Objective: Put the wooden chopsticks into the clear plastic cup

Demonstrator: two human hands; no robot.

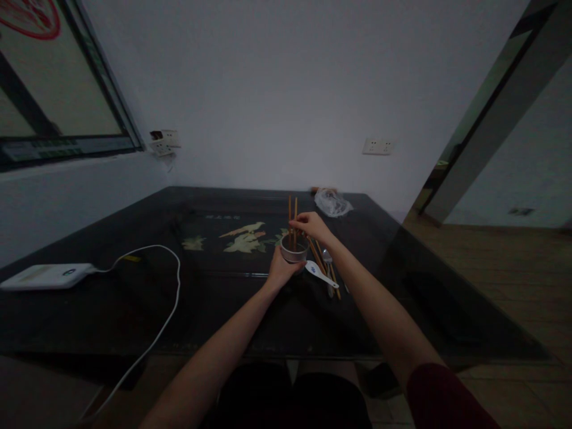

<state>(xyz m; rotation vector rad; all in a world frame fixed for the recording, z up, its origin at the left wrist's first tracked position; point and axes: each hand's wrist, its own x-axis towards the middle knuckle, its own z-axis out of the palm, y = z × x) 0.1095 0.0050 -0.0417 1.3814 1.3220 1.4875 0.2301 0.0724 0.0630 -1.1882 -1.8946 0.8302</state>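
Observation:
A round, light-coloured container (292, 257) stands on the dark table, with my left hand (284, 268) wrapped around its near side. Two upright chopsticks (295, 208) have their lower ends inside it. My right hand (309, 224) pinches at the chopsticks above the rim; whether it grips one or both is unclear. A white spoon with a blue mark (320, 274) lies just right of the container. Beside it are a metal spoon (328, 257) and several more chopsticks (336, 282), partly covered by my right forearm.
Toward the wall lies a crumpled clear plastic bag (333, 203). A white power bank (49, 276) sits at the left, its white cable (178, 280) looping over the table's front edge. A dark flat object (440, 307) lies at the right.

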